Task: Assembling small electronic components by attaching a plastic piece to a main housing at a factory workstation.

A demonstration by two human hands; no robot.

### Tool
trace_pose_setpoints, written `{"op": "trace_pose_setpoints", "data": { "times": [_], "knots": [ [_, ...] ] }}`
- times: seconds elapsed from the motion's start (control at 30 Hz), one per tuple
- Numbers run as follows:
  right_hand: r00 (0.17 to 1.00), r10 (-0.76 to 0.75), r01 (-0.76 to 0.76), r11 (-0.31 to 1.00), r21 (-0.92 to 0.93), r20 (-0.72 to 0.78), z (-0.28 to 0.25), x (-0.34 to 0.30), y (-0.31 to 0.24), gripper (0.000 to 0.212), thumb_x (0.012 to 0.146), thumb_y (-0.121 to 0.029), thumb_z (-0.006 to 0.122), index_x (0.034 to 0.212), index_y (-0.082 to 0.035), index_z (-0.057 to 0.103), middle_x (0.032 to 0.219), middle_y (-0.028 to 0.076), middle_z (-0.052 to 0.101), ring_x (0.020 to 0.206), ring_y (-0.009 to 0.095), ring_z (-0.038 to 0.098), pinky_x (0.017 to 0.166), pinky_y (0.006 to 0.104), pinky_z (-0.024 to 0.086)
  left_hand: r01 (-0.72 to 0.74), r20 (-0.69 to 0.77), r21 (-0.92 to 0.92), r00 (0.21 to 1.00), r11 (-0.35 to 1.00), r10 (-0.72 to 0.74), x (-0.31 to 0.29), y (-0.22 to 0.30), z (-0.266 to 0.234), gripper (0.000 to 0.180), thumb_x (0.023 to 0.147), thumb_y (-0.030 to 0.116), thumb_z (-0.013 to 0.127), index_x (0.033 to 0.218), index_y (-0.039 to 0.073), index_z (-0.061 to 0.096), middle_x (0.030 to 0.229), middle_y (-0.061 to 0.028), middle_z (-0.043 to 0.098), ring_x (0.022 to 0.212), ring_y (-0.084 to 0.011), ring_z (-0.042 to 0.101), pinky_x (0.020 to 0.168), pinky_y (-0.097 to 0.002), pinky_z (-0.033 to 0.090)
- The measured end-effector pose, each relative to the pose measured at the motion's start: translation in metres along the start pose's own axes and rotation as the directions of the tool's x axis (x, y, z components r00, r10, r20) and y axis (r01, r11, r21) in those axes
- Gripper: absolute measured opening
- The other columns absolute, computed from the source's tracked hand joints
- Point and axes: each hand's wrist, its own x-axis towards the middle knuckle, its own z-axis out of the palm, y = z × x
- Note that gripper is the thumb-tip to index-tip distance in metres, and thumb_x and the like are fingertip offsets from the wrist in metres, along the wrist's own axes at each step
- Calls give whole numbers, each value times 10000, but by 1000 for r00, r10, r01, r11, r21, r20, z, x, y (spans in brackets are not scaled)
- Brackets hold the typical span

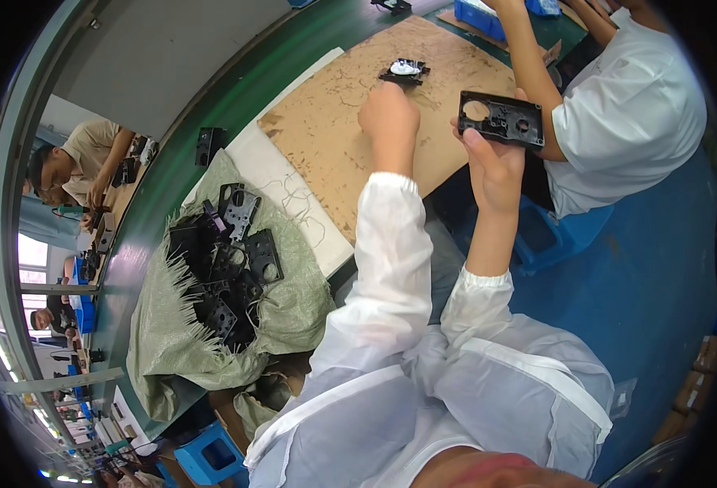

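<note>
My right hand (495,167) holds up a black plastic housing (521,122), a shallow rectangular shell with a large round hole at its left end and a smaller one to the right. Thumb and fingers grip its near edge. My left hand (389,120) is closed over the brown board (326,122), back of the hand up. Its fingertips are hidden, so what they hold, if anything, cannot be made out. Just beyond its knuckles lies a small black assembly (406,71) with a white oval piece on top; whether they touch is unclear.
A green woven sack (293,317) full of black plastic housings (232,260) stands at left. Another black housing (209,146) lies on the green bench (163,175). A co-worker in a white sleeve (627,114) sits close at right, beside a blue stool (558,236). Other people work far left.
</note>
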Motion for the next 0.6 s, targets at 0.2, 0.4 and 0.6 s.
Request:
{"op": "trace_pose_setpoints", "data": {
  "times": [0.2,0.4,0.6],
  "knots": [
    [998,30,-28,999,-40,55,7,-4,-3,1026,762,149,674,1520,-105,32,1210,111,524,1086,210,598,943,360,507,-30,74,14,997,999,29,28,-7,33,205,800,200,694,899,23,723,902,-196,707,873,-362,692,750,-452,550],
    [995,8,0,996,-88,96,18,-9,-3,1068,764,140,687,1521,-105,-25,1222,133,524,1096,212,595,941,368,524,-37,85,-84,995,996,44,40,-14,47,179,789,208,710,861,46,742,941,-184,710,849,-364,694,726,-467,545],
    [993,75,-65,993,-102,91,4,-11,-5,1005,737,82,760,1502,-51,122,1163,94,517,1008,156,574,790,286,529,-298,-233,97,921,950,313,27,-24,-1,140,802,166,688,837,41,739,866,-167,692,858,-342,637,744,-447,486]
  ]
}}
